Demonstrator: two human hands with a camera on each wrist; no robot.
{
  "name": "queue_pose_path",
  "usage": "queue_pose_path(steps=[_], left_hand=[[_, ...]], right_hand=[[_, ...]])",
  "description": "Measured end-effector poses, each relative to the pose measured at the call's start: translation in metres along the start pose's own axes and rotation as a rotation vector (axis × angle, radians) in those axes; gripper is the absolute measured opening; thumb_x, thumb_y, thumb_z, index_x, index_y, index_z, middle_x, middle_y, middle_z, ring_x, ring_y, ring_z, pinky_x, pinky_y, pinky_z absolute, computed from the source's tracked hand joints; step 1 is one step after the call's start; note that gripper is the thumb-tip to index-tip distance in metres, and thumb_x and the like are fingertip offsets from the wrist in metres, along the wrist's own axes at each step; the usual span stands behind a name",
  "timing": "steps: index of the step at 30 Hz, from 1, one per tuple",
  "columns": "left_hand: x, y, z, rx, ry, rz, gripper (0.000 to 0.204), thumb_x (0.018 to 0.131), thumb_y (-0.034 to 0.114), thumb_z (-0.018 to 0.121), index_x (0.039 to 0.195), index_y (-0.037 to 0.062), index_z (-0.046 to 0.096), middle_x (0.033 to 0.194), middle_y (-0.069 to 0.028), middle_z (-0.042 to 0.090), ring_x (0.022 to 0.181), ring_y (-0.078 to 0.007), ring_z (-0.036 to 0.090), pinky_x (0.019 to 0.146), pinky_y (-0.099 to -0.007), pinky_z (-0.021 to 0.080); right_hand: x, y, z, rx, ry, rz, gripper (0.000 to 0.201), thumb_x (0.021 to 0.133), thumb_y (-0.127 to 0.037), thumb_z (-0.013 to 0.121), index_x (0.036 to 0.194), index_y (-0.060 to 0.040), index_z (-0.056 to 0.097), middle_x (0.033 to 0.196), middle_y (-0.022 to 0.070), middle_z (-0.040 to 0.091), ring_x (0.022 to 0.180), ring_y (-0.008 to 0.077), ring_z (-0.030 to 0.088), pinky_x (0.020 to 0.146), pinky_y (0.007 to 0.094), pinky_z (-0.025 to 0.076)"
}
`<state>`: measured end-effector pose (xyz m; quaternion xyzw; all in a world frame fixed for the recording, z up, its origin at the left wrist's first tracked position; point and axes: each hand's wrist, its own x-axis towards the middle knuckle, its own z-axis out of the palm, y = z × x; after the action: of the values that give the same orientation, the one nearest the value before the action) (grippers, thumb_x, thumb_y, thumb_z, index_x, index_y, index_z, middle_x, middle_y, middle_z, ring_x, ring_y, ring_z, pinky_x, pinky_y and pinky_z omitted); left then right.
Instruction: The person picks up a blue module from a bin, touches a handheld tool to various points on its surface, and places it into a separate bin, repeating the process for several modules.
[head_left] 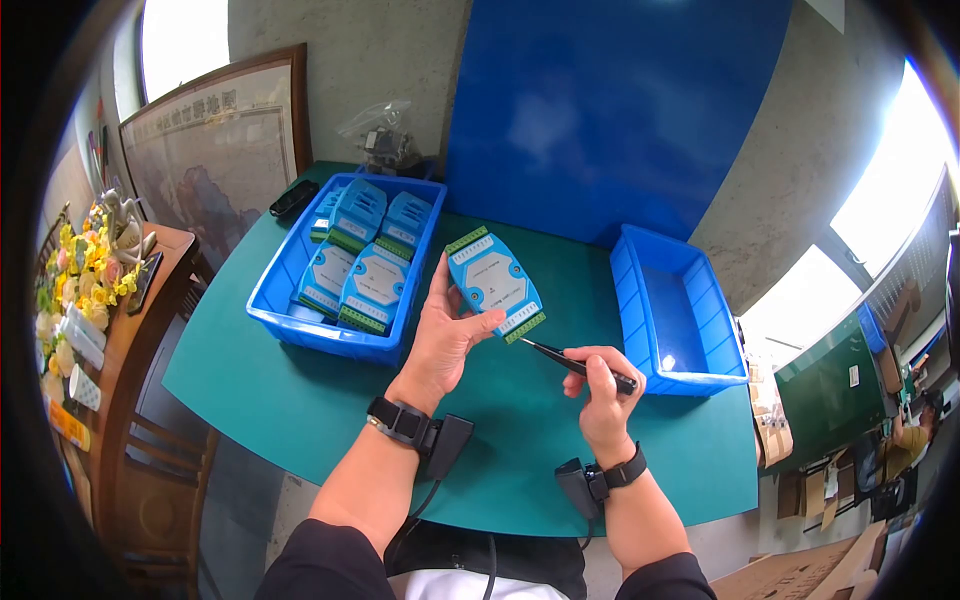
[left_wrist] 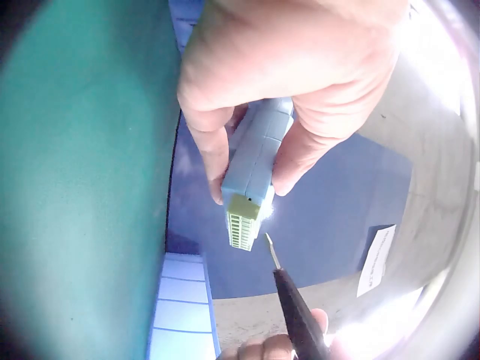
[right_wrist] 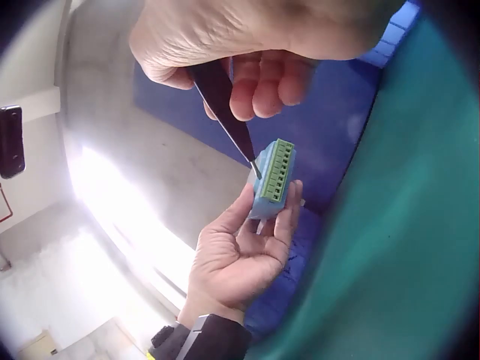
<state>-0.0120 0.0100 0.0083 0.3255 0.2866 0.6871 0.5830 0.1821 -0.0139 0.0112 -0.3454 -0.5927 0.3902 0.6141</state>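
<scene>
My left hand (head_left: 447, 335) holds a blue module (head_left: 492, 280) by its sides, thumb across its front edge. The module has a white printed label and green terminal blocks (right_wrist: 278, 169) along both ends. Between the fingers and thumb of my right hand (head_left: 606, 385) is a slim black tool (head_left: 565, 361) with a thin metal tip. That tip lies right at the green block on the module's near end in the head view. From the left wrist, the tool (left_wrist: 297, 311) points up at the block, its tip just beside it. Both hands are above the green table.
A blue bin (head_left: 262, 300) at left holds several similar modules (head_left: 378, 283). Another blue bin (head_left: 690, 379) stands at right. A blue panel (head_left: 600, 110) rises behind the table (head_left: 270, 370). A clear bag of parts (head_left: 388, 148) and a black object (head_left: 293, 199) lie at the back left.
</scene>
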Motion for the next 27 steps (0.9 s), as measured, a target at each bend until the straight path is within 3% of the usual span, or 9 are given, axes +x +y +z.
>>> queue_pose_path(steps=[5, 8, 14, 18, 21, 27], left_hand=[[0.000, -0.001, -0.001, 0.053, -0.019, 0.029, 0.099, 0.070, -0.012, 0.069, 0.149, 0.0181, 0.019, 0.127, -0.0081, 0.047, 0.118, -0.0220, 0.051, 0.093, -0.0355, 0.051], [0.001, -0.003, -0.002, 0.069, -0.042, 0.049, 0.098, 0.069, -0.013, 0.069, 0.149, 0.0193, 0.021, 0.128, -0.0074, 0.046, 0.120, -0.0216, 0.049, 0.095, -0.0348, 0.050], [0.000, -0.002, 0.000, 0.081, -0.071, 0.093, 0.103, 0.067, -0.013, 0.071, 0.150, 0.0169, 0.018, 0.126, -0.0087, 0.048, 0.114, -0.0213, 0.053, 0.098, -0.0363, 0.046], [0.001, -0.002, -0.001, 0.082, -0.075, 0.079, 0.104, 0.066, -0.012, 0.072, 0.150, 0.0167, 0.018, 0.127, -0.0084, 0.048, 0.114, -0.0215, 0.053, 0.099, -0.0366, 0.046], [0.000, -0.002, -0.001, 0.070, -0.086, 0.054, 0.101, 0.065, -0.015, 0.071, 0.148, 0.0185, 0.023, 0.131, -0.0078, 0.046, 0.122, -0.0220, 0.048, 0.102, -0.0368, 0.044], [-0.003, -0.006, 0.002, 0.172, -0.138, -0.055, 0.096, 0.062, -0.009, 0.077, 0.144, 0.0064, 0.030, 0.131, -0.0085, 0.049, 0.116, -0.0212, 0.053, 0.101, -0.0359, 0.043]], right_hand=[[0.002, 0.004, 0.000, 0.047, -0.048, 0.098, 0.023, 0.091, -0.014, 0.055, 0.087, 0.0041, 0.068, 0.069, 0.0049, 0.064, 0.058, 0.0084, 0.060, 0.052, 0.0201, 0.048], [0.001, 0.001, 0.002, -0.030, -0.051, 0.064, 0.022, 0.091, -0.014, 0.055, 0.087, 0.0034, 0.068, 0.067, 0.0045, 0.063, 0.057, 0.0083, 0.059, 0.052, 0.0205, 0.048], [0.004, 0.004, -0.004, -0.023, 0.114, 0.039, 0.022, 0.091, -0.013, 0.053, 0.087, 0.0029, 0.068, 0.063, 0.0030, 0.061, 0.052, 0.0066, 0.055, 0.048, 0.0199, 0.045], [0.009, 0.003, -0.004, -0.086, 0.133, 0.049, 0.022, 0.091, -0.012, 0.053, 0.086, 0.0027, 0.068, 0.061, 0.0021, 0.059, 0.052, 0.0060, 0.054, 0.047, 0.0194, 0.044], [0.005, 0.005, -0.001, -0.111, 0.171, 0.008, 0.022, 0.091, -0.012, 0.052, 0.086, 0.0025, 0.068, 0.061, 0.0021, 0.059, 0.053, 0.0059, 0.055, 0.049, 0.0196, 0.045], [0.002, -0.002, 0.007, -0.116, 0.174, -0.222, 0.020, 0.084, 0.001, 0.056, 0.104, 0.0049, 0.059, 0.080, 0.0079, 0.064, 0.066, 0.0097, 0.062, 0.061, 0.0221, 0.051]])
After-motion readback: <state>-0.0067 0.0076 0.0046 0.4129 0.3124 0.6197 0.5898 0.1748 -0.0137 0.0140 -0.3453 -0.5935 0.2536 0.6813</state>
